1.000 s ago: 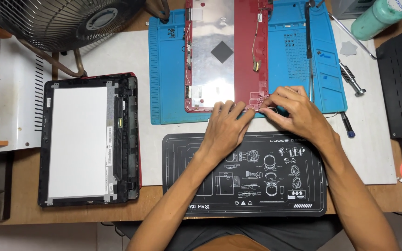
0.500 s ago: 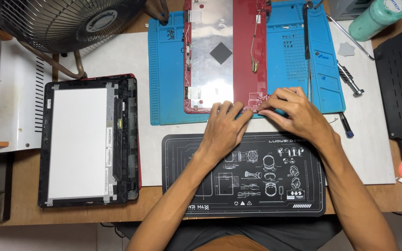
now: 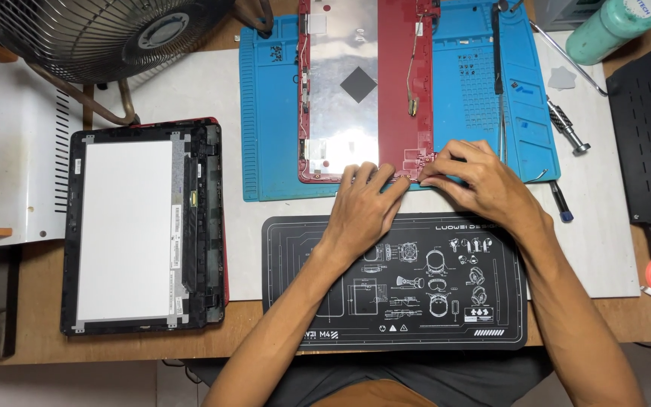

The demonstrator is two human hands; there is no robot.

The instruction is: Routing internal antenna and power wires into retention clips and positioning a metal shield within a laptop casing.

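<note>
Leaning over the black mat point(image 3: 393, 283), we rest both hands at the near edge of the red shell point(image 3: 404, 83) lying on the blue mat point(image 3: 269, 113). Our left hand point(image 3: 363, 211) lies flat, fingers extended and touching that edge, holding nothing. Our right hand point(image 3: 480, 181) curls, fingertips pinched on a small part by the shell's corner. A screen panel point(image 3: 141, 226) sits left; a fan point(image 3: 107, 34) stands beyond.
</note>
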